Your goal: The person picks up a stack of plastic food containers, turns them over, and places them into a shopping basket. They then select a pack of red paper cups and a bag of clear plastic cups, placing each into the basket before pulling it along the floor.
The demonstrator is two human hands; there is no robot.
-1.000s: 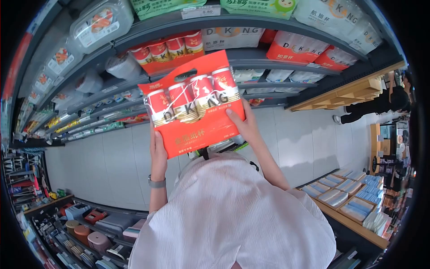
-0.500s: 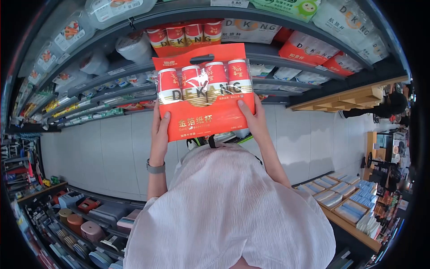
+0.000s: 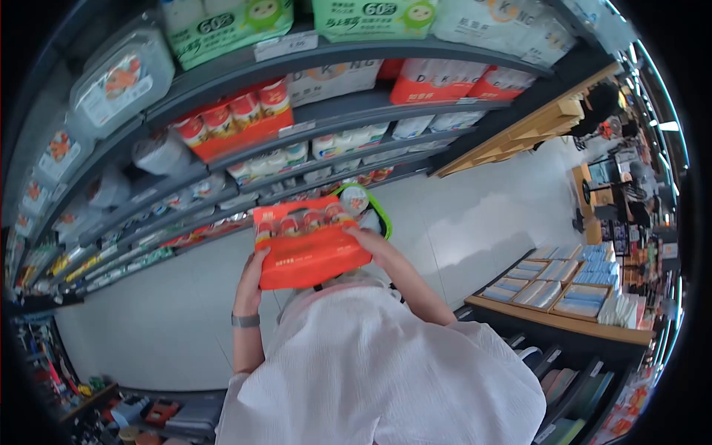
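Observation:
A red package of paper cups is held low in front of my body, tilted so its cup windows face up and away. My left hand, with a grey band on the wrist, grips its left edge. On the right edge, my right hand is closed on the package. Just beyond the package, a bright green basket shows in part, with a round white-lidded item in it. A similar red cup pack sits on the shelf ahead.
Shelves with green packs and clear containers curve across the front and left. Wooden trays of blue and white packets stand at the right. A person is far off at the upper right.
The package has moved down and slightly left in view, tipping flatter, with both hands still on it. The view has turned, and more of the green basket shows.

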